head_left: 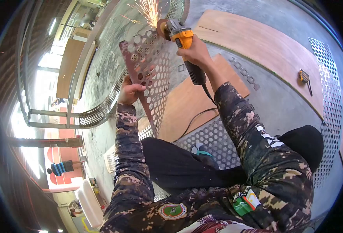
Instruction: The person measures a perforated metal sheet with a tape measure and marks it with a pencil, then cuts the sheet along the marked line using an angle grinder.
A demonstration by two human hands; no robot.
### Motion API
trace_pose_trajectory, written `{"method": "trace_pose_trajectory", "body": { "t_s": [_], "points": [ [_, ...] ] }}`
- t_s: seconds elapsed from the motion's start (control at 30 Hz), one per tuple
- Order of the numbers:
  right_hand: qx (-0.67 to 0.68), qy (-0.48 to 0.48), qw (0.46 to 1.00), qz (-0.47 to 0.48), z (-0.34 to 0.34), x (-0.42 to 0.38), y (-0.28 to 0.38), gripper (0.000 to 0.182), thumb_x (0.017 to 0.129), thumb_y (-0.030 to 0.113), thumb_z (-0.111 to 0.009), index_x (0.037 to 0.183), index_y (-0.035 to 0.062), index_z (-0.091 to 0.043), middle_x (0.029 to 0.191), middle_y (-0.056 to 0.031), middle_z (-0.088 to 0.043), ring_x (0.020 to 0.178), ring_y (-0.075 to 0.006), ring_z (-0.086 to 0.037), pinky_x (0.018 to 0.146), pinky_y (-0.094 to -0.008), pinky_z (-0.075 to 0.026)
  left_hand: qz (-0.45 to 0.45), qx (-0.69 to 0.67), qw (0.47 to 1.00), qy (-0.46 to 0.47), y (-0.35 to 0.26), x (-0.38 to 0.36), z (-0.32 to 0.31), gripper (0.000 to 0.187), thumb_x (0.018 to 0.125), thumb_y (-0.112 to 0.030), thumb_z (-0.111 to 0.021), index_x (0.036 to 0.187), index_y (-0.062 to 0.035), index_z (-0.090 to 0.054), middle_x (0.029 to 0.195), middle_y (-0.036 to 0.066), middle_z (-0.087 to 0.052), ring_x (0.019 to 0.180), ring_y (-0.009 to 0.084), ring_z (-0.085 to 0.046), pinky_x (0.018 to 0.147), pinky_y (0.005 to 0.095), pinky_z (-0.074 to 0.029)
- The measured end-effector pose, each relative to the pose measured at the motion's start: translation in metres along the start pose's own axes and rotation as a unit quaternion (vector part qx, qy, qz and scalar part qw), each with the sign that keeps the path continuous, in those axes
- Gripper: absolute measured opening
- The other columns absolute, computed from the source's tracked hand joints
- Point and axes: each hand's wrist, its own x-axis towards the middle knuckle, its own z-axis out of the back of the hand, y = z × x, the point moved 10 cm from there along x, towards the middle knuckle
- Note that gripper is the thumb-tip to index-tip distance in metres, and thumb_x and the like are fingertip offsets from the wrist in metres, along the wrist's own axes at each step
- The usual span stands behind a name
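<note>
My right hand (pixel 196 51) is wrapped round the yellow and black body of an angle grinder (pixel 184 38). The grinder's disc (pixel 163 29) touches the top edge of a perforated metal sheet (pixel 157 79), and orange sparks (pixel 150 11) fly up from there. With my left hand (pixel 131 90) I hold the sheet by its reddish left edge, thumb on the near face and some fingers showing through the holes. The sheet stands tilted above my legs. A black cord (pixel 207 92) runs down from the grinder's rear end.
Wooden boards (pixel 257 46) and perforated metal sheets (pixel 214 138) lie on the concrete floor (pixel 272 93). A yellow and black tool (pixel 304 76) rests on the long board. Metal frames (pixel 74 70) rise at the left. A person in a striped shirt (pixel 58 168) is farther off.
</note>
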Motion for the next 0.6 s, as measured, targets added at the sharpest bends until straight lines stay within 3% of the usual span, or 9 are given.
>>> {"method": "trace_pose_trajectory", "body": {
  "t_s": [0.17,0.27,0.33,0.43,0.6],
  "points": [
    [0.015,0.010,0.998,-0.053,0.007,0.003,-0.014,0.069,0.061,0.034,-0.076,0.113,-0.0062,-0.055,0.098,-0.0246,-0.069,0.091,-0.0403,-0.067,0.080,-0.0440,-0.054,-0.011,0.007,1.000,-0.016,-0.007,-0.011,0.006,0.098,0.061,-0.001,-0.054,0.155,-0.0037,-0.026,0.146,0.024,-0.046,0.129,0.0374,-0.052,0.102,0.0430,-0.045],
    [0.066,-0.001,0.997,-0.044,0.007,0.000,-0.012,0.068,0.061,0.033,-0.076,0.112,-0.0059,-0.056,0.098,-0.0242,-0.069,0.092,-0.0392,-0.067,0.081,-0.0435,-0.054,-0.014,0.007,1.000,-0.019,-0.008,-0.009,0.012,0.099,0.060,-0.001,-0.055,0.155,-0.0038,-0.025,0.146,0.024,-0.046,0.129,0.0381,-0.052,0.102,0.0444,-0.045],
    [0.077,-0.043,0.996,-0.004,0.001,0.000,-0.021,0.066,0.062,0.029,-0.078,0.116,-0.0022,-0.056,0.099,-0.0197,-0.069,0.089,-0.0329,-0.068,0.079,-0.0389,-0.054,-0.016,-0.018,1.000,-0.002,-0.005,-0.008,0.013,0.096,0.063,0.003,-0.055,0.154,-0.0035,-0.027,0.147,0.023,-0.045,0.131,0.0361,-0.050,0.107,0.0442,-0.043],
    [0.054,-0.035,0.996,0.054,0.002,-0.012,0.013,0.068,0.062,0.029,-0.078,0.119,-0.0016,-0.056,0.101,-0.0204,-0.068,0.092,-0.0353,-0.068,0.082,-0.0396,-0.054,-0.010,-0.038,0.999,0.000,-0.006,-0.007,0.009,0.096,0.062,0.003,-0.055,0.154,-0.0031,-0.028,0.147,0.024,-0.044,0.132,0.0366,-0.048,0.109,0.0448,-0.042],
    [0.065,-0.010,0.997,0.042,-0.008,-0.014,0.012,0.069,0.063,0.029,-0.078,0.120,-0.0019,-0.055,0.101,-0.0210,-0.068,0.092,-0.0362,-0.067,0.084,-0.0406,-0.053,-0.022,-0.027,0.999,0.001,-0.013,-0.015,0.007,0.096,0.061,0.004,-0.055,0.153,-0.0019,-0.028,0.147,0.025,-0.044,0.135,0.0387,-0.046,0.108,0.0461,-0.042]
  ]
}}
